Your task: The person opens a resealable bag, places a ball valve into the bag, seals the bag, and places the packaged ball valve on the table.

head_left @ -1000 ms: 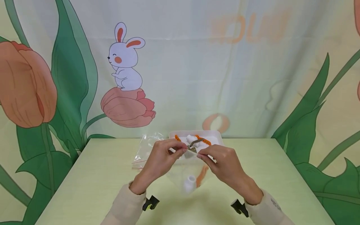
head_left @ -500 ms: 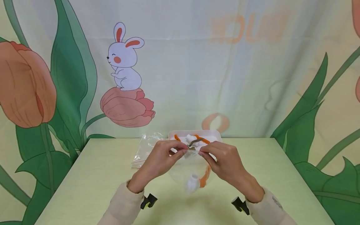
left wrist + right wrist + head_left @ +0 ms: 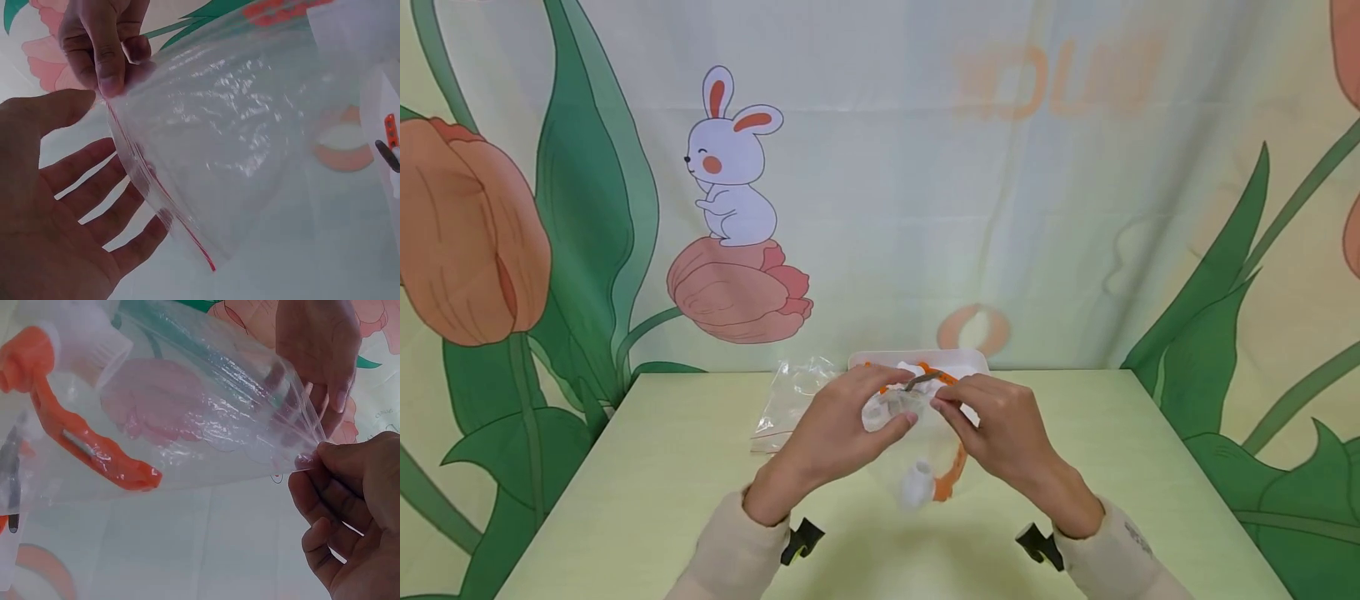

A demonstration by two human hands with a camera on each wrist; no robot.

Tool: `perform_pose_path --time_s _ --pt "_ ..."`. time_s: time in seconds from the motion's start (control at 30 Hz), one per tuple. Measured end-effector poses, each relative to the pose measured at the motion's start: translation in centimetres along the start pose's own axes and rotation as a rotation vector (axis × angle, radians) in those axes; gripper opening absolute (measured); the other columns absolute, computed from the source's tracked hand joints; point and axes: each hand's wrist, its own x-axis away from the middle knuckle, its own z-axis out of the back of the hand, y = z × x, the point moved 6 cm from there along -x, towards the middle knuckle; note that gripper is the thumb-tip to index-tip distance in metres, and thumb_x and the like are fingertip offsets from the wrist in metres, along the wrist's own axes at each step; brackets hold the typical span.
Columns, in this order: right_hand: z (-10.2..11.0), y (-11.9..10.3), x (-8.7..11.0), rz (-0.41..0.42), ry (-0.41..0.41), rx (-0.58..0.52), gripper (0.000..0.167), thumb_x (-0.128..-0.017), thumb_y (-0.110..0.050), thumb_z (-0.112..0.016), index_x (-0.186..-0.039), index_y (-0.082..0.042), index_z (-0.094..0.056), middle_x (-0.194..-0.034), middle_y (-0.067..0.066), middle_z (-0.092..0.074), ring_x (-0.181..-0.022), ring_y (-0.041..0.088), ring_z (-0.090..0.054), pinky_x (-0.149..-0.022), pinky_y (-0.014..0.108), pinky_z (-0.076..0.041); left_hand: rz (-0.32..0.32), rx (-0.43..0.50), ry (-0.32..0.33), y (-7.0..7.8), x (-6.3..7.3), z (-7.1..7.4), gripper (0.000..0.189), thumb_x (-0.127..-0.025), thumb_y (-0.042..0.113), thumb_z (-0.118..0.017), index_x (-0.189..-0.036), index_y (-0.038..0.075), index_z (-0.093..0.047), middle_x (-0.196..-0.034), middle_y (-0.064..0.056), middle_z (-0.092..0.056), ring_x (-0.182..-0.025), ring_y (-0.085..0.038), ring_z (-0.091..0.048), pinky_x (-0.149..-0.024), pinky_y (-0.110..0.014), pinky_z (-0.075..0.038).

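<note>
A clear zip-lock bag (image 3: 219, 119) with a red line along its mouth hangs between my hands. My right hand (image 3: 1003, 421) pinches one corner of the mouth between thumb and fingertips. Inside the bag lies a white plastic fitting (image 3: 87, 337) with an orange handle (image 3: 103, 447); it hangs low in the head view. My left hand (image 3: 842, 421) has its thumb and fingers spread apart. In the left wrist view, the left fingers (image 3: 94, 181) reach to the bag's mouth, some touching or behind the film.
Behind the hands stands a white tray (image 3: 865, 358) holding several white and orange parts and a dark grey strip (image 3: 923, 379). Another clear zip-lock bag (image 3: 778, 404) lies flat on the pale green table (image 3: 677, 483), left of the tray. A printed curtain (image 3: 880, 208) hangs behind.
My left hand has let go of the bag's mouth, its thumb and fingers spreading apart. The right hand keeps its pinch. The fitting in the bag has swung slightly right.
</note>
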Motion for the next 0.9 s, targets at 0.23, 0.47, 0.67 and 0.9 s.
perform_pose_path --time_s 0.23,0.47,0.67,0.9 --pt "-0.3 0.0 0.0 -0.032 0.021 0.010 0.008 -0.077 -0.008 -0.080 -0.081 -0.011 -0.073 -0.069 -0.003 -0.069 -0.057 0.008 -0.058 -0.052 0.018 -0.044 -0.034 -0.060 -0.018 1.0 -0.6 -0.9 0.029 -0.092 0.019 -0.069 -0.120 0.012 -0.067 -0.118 0.001 -0.069 -0.117 -0.016 -0.061 -0.098 -0.034 -0.052" --pt "-0.4 -0.2 -0.1 -0.033 0.023 0.005 0.008 -0.078 -0.008 -0.080 -0.083 -0.009 -0.074 -0.074 -0.001 -0.072 -0.061 0.008 -0.061 -0.053 0.020 -0.047 -0.031 -0.029 -0.024 0.6 -0.9 -1.7 0.015 -0.093 0.016 -0.068 -0.107 0.011 -0.070 -0.104 0.002 -0.072 -0.105 -0.016 -0.065 -0.092 -0.034 -0.053" --pt "-0.2 -0.2 0.0 -0.039 0.032 -0.001 0.009 -0.077 -0.007 -0.080 -0.084 -0.009 -0.073 -0.075 -0.001 -0.072 -0.061 0.007 -0.061 -0.053 0.019 -0.046 0.000 0.070 -0.027 0.2 -0.9 -2.0 0.012 -0.093 0.016 -0.068 -0.103 0.010 -0.069 -0.100 0.000 -0.072 -0.098 -0.015 -0.067 -0.088 -0.035 -0.055" --pt "-0.1 -0.2 0.1 -0.037 0.046 -0.021 0.010 -0.077 -0.006 -0.079 -0.084 -0.009 -0.073 -0.075 -0.002 -0.072 -0.061 0.008 -0.060 -0.053 0.020 -0.046 -0.016 0.118 0.007 0.3 -0.9 -2.1 0.006 -0.091 0.009 -0.068 -0.097 0.008 -0.067 -0.094 -0.002 -0.072 -0.092 -0.014 -0.067 -0.084 -0.038 -0.056"
